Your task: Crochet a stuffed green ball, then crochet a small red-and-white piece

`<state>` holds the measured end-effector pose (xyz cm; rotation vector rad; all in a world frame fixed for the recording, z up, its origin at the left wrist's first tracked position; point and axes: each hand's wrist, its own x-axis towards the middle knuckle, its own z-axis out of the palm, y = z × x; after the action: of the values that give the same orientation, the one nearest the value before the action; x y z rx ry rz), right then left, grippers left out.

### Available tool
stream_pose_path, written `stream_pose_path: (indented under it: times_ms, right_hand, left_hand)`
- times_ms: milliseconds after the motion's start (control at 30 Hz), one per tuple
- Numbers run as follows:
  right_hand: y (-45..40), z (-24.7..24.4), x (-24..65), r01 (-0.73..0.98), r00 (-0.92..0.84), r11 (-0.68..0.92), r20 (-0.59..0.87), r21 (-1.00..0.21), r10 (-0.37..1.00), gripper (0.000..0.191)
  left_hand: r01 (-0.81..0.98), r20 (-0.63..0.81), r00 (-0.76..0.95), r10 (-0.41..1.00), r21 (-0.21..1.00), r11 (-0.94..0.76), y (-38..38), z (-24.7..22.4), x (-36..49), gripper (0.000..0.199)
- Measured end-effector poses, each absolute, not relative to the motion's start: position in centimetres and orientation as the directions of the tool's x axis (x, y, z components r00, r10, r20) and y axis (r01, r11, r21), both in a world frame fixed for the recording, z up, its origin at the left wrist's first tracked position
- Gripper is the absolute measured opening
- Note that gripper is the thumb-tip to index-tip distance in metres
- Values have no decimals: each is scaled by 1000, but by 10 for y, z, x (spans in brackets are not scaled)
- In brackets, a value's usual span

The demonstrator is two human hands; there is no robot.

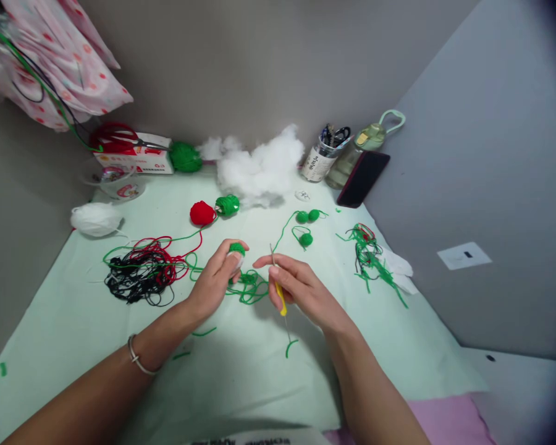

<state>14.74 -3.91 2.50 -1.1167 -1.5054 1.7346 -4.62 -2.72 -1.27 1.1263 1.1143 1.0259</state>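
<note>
A small green crocheted piece [236, 248] with white stuffing showing is wrapped in the fingers of my left hand [217, 275]. My right hand [299, 283] grips a crochet hook [280, 299] by its yellow handle, the metal tip pointing up and away from me. A gap separates the hook's tip from the green piece. Loose green yarn [252, 287] lies in loops on the table just below and between the hands. Beyond my right hand lie small green crocheted balls [302, 217] with yarn tails.
Tangled black yarn [136, 278] and red yarn lie left, near a red yarn ball [202, 213] and a white one [96, 219]. White stuffing [262, 167] is heaped at the back. A phone [364, 179] leans on a bottle [347, 164] at right, behind yarn scraps [370, 256].
</note>
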Motion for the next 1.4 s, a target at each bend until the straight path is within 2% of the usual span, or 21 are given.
stream_pose_path:
  times_ms: [100,333,500,667,900,1033,1133,1200,1267,1333,1400]
  right_hand:
    - [-42,24,136,44,-494,-249,-238,-968,837,34]
    - [-40,19,128,-23,-497,-314,-261,-949,828,34]
    - [-36,14,127,-104,-529,-416,-304,-904,792,31]
    - [-35,11,128,-203,-574,-537,-345,-819,743,26]
    - [-33,13,127,-236,-516,-543,-369,-806,773,23]
    - [-38,14,122,-142,-407,-386,-301,-912,862,26]
    - [-50,18,116,134,-316,-189,-223,-973,922,30]
    - [-59,21,112,339,-285,-52,-155,-939,946,30]
    - [-68,23,108,466,-281,71,-71,-882,957,26]
    - [-74,25,106,510,-293,141,-17,-849,956,23]
    - [-75,26,107,470,-302,139,-11,-872,953,21]
  left_hand:
    - [35,-132,173,976,991,128,-29,-8,-46,23]
    - [125,-118,242,963,988,90,-33,-4,-43,27]
    - [180,-140,261,955,979,95,-35,-5,-43,29]
    - [158,-127,301,945,984,82,-35,-5,-44,30]
    - [137,-127,312,942,987,88,-35,-9,-42,23]
    - [126,-154,299,942,985,121,-32,-12,-39,22]
    - [136,-141,302,943,985,104,-29,-13,-38,23]
    - [157,-105,298,949,986,60,-28,-13,-39,22]
    - [188,-51,290,956,982,-5,-28,-12,-40,20]
    - [214,4,273,962,975,-65,-30,-10,-40,18]
    - [221,42,265,963,970,-103,-33,-7,-41,18]
